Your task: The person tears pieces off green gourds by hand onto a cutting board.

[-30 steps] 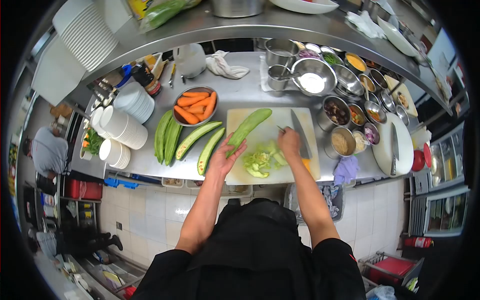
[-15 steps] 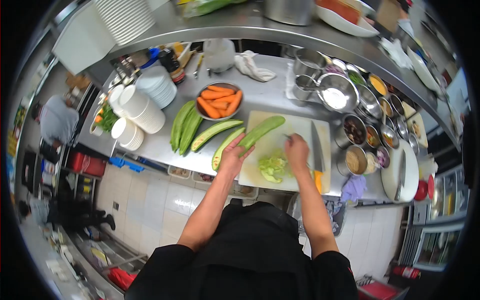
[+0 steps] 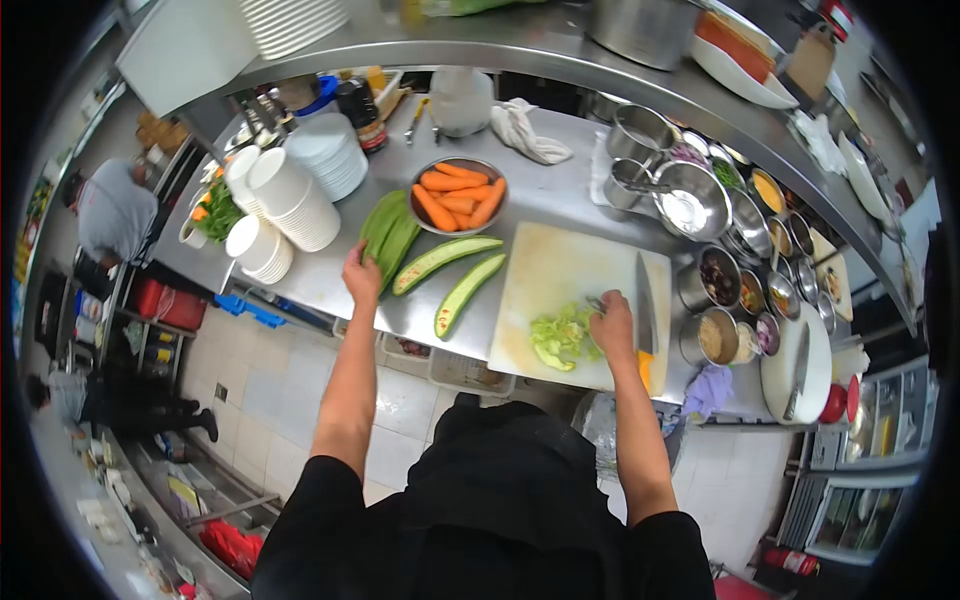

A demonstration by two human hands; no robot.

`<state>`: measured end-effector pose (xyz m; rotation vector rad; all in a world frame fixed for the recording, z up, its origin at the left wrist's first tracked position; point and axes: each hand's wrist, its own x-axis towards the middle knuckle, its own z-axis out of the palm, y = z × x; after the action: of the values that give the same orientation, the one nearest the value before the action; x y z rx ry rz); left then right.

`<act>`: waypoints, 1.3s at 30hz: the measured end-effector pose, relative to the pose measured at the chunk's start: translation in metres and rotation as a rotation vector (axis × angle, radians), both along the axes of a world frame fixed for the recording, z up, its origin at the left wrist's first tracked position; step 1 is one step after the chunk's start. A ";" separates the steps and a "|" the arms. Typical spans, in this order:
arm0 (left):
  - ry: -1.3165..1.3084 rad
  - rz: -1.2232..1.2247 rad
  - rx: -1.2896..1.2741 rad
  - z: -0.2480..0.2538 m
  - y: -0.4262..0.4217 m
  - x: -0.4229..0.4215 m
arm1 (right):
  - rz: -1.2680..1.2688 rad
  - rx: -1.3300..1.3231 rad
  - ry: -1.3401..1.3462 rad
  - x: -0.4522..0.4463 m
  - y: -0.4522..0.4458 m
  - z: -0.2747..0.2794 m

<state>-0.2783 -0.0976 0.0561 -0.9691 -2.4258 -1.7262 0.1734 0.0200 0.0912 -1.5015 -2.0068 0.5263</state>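
Observation:
At the lower end of the long green squashes (image 3: 390,228), left of the carrot bowl, my left hand (image 3: 362,272) has its fingers closed on a squash. Two squash pieces with pale cut faces, one (image 3: 445,262) above the other (image 3: 468,295), lie beside them. My right hand (image 3: 612,328) is closed around a small peeler-like tool (image 3: 597,304), mostly hidden, over the right part of the white cutting board (image 3: 530,255). Pale green peelings (image 3: 562,335) are heaped just left of that hand. A knife (image 3: 645,310) with a yellow handle lies on the board's right side.
Carrots fill a metal bowl (image 3: 459,196) behind the squashes. Stacked white cups (image 3: 298,205) and plates (image 3: 330,155) stand at the left. Metal containers (image 3: 692,200) crowd the right. A steel shelf (image 3: 440,52) spans the back. A person (image 3: 115,210) is at the far left.
My left hand has moved left from the board to the squashes, and the squash it held is no longer over the board. My right hand still holds the tool. The view has shifted.

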 end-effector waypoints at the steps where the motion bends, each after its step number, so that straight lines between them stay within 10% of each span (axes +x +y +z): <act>1: -0.005 0.035 -0.122 0.005 0.002 0.003 | 0.014 0.026 0.017 0.003 0.004 -0.005; 5: 0.574 0.112 -0.153 0.025 -0.003 0.028 | -0.001 0.078 0.072 0.022 0.005 -0.002; 13: 0.195 -0.398 -0.230 -0.007 0.004 0.098 | -0.222 0.230 0.167 0.039 0.004 -0.001; 24: 0.234 -0.266 -0.657 -0.017 -0.014 0.161 | -0.231 0.062 -0.117 0.045 0.021 -0.030; 27: -0.487 -0.435 -0.370 -0.009 -0.014 0.152 | -0.242 0.143 0.052 0.042 0.022 -0.013; 33: -0.641 -0.708 -0.188 0.025 -0.001 0.198 | -0.012 0.177 0.234 0.009 0.026 0.008; 39: -0.975 -0.889 -0.256 0.004 0.055 0.237 | 0.198 -0.043 -0.261 -0.035 0.038 0.006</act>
<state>-0.0413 -0.0424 0.0597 -1.7582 -3.0696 -2.7041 0.1389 0.0579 0.0967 -1.4686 -2.3769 0.4748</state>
